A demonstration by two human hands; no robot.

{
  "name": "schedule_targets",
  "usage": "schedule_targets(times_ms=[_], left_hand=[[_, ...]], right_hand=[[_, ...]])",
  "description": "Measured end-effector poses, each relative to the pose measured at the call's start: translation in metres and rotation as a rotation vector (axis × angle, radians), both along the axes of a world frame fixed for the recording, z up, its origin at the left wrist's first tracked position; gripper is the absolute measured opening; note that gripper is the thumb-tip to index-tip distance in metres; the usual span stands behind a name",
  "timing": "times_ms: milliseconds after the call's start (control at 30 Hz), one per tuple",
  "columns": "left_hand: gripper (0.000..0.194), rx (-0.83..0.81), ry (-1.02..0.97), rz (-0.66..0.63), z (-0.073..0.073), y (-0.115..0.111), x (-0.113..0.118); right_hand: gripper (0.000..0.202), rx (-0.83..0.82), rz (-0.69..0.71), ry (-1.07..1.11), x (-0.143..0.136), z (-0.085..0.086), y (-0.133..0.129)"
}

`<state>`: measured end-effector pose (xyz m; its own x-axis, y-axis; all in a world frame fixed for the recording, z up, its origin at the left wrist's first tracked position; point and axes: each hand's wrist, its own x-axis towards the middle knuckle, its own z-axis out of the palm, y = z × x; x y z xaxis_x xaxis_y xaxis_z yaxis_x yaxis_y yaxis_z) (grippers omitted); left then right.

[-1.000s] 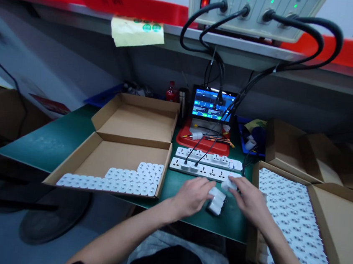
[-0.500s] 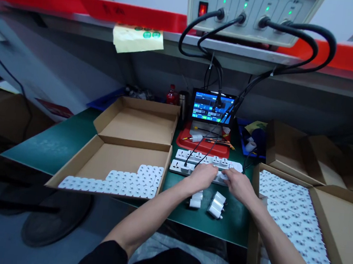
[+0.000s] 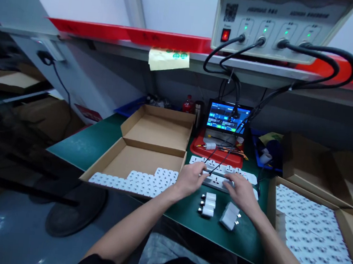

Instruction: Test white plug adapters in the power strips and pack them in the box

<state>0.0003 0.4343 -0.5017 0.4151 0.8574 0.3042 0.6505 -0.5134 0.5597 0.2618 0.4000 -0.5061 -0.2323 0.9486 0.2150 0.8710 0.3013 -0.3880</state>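
My left hand [image 3: 191, 178] is closed at the left part of the nearer white power strip [image 3: 216, 181], beside a thin black cable; what its fingertips hold is hidden. My right hand [image 3: 240, 192] closes its thumb and fingers on the right part of that strip. A socket shows between the hands. Behind lies a second white power strip [image 3: 220, 167]. On the green table in front of the hands lie two small groups of white plug chargers, one on the left [image 3: 209, 204] with dark ends and one on the right [image 3: 230, 216] with metal prongs.
An open carton [image 3: 104, 158] with rows of white chargers stands left. Another carton [image 3: 271, 209], on the right, is full of chargers. A lit screen [image 3: 226, 118] stands behind a red tray [image 3: 232, 158]. Black cables [image 3: 238, 86] hang from a tester box [image 3: 280, 17] above.
My left hand has moved left along the nearer strip, uncovering a socket between the hands. My right hand stays at its right part. The view has shifted left and up.
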Motion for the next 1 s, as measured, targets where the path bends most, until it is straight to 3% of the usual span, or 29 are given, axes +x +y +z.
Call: schedule_targets(times_ms=[67,133,233,367,467,633,767,1000], left_hand=[[0.019,-0.057,-0.061,0.058,-0.005,0.014,-0.02],[0.021,-0.115,-0.062,0.028,-0.011,0.028,-0.027],[0.005,-0.151,-0.007,-0.053,-0.019,0.044,-0.025],[0.008,-0.159,0.028,-0.113,-0.025,0.05,-0.019],[0.008,-0.144,0.034,-0.129,-0.028,0.049,-0.022],[0.012,-0.075,-0.029,-0.135,-0.03,0.044,-0.018],[0.024,-0.15,-0.088,-0.232,-0.02,0.036,0.015],[0.016,-0.27,-0.116,-0.272,-0.009,0.03,0.082]], right_hand=[[0.024,-0.026,0.008,0.097,-0.022,-0.005,0.012],[0.017,-0.062,-0.016,0.162,-0.042,-0.011,0.025],[0.01,-0.096,-0.043,0.203,-0.062,-0.019,0.039],[0.014,-0.056,-0.076,0.219,-0.067,-0.023,0.041],[0.024,-0.061,-0.134,0.274,-0.046,-0.014,0.037],[0.029,-0.164,-0.191,0.271,0.028,0.008,0.016],[0.032,-0.204,-0.214,0.219,0.063,0.011,-0.001],[0.032,-0.235,-0.202,0.228,0.067,-0.004,-0.001]])
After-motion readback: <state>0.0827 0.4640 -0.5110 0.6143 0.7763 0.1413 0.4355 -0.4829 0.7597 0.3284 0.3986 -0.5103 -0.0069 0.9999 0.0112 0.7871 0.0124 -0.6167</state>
